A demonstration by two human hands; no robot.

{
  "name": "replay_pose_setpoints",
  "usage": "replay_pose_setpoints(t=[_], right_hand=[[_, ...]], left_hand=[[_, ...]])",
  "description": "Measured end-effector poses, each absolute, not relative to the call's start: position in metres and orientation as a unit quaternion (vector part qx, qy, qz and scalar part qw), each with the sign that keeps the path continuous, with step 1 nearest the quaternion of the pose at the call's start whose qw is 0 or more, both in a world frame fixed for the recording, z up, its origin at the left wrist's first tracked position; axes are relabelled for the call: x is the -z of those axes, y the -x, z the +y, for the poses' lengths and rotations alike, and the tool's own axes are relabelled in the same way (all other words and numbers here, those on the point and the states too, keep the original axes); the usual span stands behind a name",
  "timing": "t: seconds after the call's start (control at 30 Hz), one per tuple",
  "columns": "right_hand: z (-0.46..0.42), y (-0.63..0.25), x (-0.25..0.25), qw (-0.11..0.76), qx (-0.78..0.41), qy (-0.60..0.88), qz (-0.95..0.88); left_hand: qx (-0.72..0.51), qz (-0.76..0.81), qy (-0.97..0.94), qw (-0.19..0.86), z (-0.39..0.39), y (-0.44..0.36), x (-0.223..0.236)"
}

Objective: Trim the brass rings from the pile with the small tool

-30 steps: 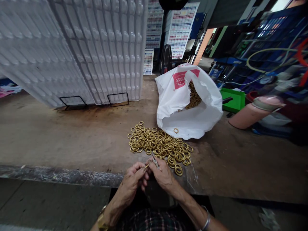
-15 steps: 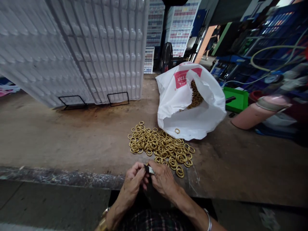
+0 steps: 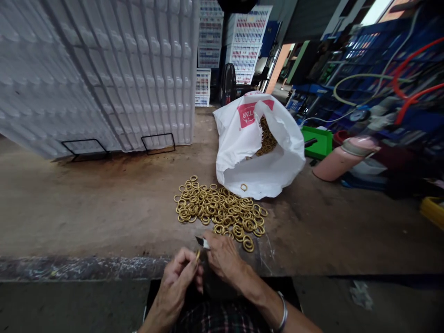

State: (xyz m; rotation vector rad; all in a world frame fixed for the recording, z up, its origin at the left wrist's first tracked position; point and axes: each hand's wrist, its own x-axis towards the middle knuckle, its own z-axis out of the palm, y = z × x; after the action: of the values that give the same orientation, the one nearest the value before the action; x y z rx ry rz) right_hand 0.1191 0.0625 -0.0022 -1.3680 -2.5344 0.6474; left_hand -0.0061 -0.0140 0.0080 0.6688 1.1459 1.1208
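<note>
Close to the table's front edge, my left hand [image 3: 178, 277] pinches a gold ring [image 3: 198, 255] between thumb and fingers. My right hand [image 3: 224, 254] is closed around a small knife [image 3: 202, 241], whose dark pointed blade sticks out to the left above the ring, apart from it. Most of the knife's handle is hidden inside the fingers. Just beyond both hands a loose pile of gold rings [image 3: 222, 210] lies on the table. Behind it, a white sack [image 3: 236, 152] lies with its torn mouth open, more rings inside and one ring on its lip.
Clear plastic trays [image 3: 138, 69] stand upright at the left, held by black wire stands [image 3: 158, 144]. A green tray [image 3: 319, 142] and a pink bottle [image 3: 342, 159] are at the right on the wooden table [image 3: 86, 208]. White crates [image 3: 246, 41] are stacked behind.
My hands have moved apart a little. The knife blade has come away from my left fingers, and the ring in them now shows. The whole view has shifted to the right.
</note>
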Motion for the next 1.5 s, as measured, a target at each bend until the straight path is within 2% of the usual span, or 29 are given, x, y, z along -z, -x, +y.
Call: replay_pose_setpoints(t=[0.2,0.4,0.57,0.73,0.83,0.93,1.07,1.3,1.37,1.5], right_hand=[[0.072,-0.136,0.008,0.213,-0.157,0.497,-0.826],[0.078,-0.146,0.008,0.126,-0.103,0.565,-0.809],[0.076,-0.145,0.005,0.105,-0.094,0.575,-0.806],[0.075,-0.145,-0.001,0.171,-0.178,0.548,-0.799],[0.070,-0.139,-0.005,0.248,-0.281,0.522,-0.766],[0.063,-0.131,-0.008,0.288,-0.359,0.491,-0.740],[0.057,-0.126,-0.011,0.284,-0.402,0.458,-0.741],[0.056,-0.127,-0.016,0.247,-0.415,0.456,-0.748],[0.058,-0.125,-0.014,0.253,-0.439,0.470,-0.723],[0.061,-0.123,-0.011,0.274,-0.476,0.488,-0.678]], left_hand=[[-0.531,0.425,-0.196,0.706,-0.012,0.000,-0.010],[-0.556,0.395,-0.093,0.726,-0.002,0.001,-0.002],[-0.551,0.366,-0.049,0.748,0.000,0.004,-0.005],[-0.562,0.396,-0.062,0.724,0.005,0.002,-0.004],[-0.564,0.447,-0.137,0.681,0.008,-0.003,-0.003],[-0.546,0.518,-0.226,0.619,0.011,-0.008,-0.002],[-0.512,0.584,-0.322,0.542,0.011,-0.008,-0.002],[-0.501,0.606,-0.487,0.379,0.008,-0.002,-0.003],[-0.493,0.606,-0.487,0.391,0.009,-0.002,-0.005],[-0.467,0.596,-0.418,0.502,0.010,-0.004,-0.008]])
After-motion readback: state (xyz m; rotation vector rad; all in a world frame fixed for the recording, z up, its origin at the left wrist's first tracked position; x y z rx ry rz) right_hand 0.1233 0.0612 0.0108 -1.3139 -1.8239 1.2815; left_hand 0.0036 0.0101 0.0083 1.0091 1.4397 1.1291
